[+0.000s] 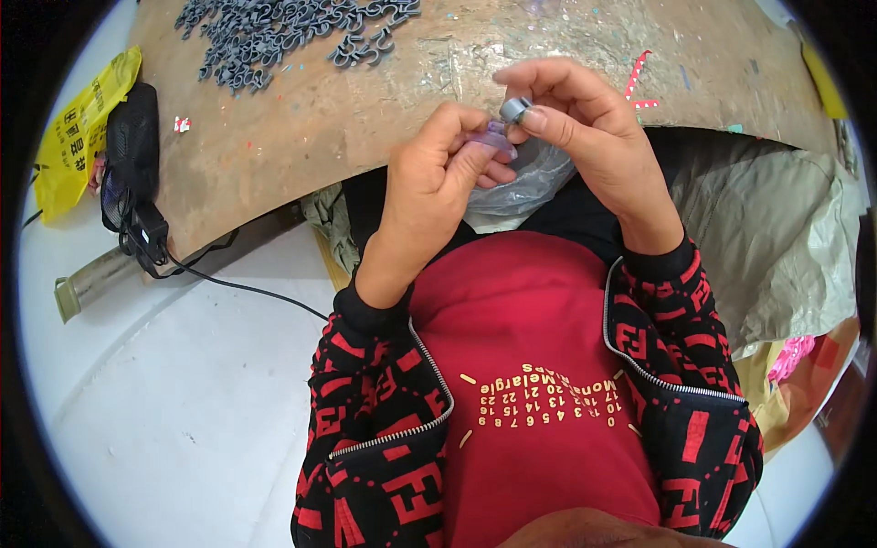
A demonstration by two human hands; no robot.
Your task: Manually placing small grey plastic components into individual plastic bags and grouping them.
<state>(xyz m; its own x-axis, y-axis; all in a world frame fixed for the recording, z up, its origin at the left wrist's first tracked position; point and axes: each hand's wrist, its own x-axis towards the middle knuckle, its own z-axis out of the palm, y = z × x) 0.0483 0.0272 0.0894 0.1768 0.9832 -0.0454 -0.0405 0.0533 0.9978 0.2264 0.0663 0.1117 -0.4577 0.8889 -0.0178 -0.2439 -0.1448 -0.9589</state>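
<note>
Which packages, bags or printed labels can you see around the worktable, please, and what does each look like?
Yellow plastic bag: left edge of the wooden table, crumpled, dark printing.
Clear plastic bag: under the hands at the table's near edge, crinkled, translucent grey.
Large beige woven sack: at the person's right, slumped, plain.
No screens or signs visible.

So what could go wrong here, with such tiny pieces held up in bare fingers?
The small grey ring is only pinched at the right hand fingertips, above the lap, so it could slip and drop into the clothing or onto the floor. The purple piece in the left hand is mostly hidden, so misalignment may be hard to spot.
</note>
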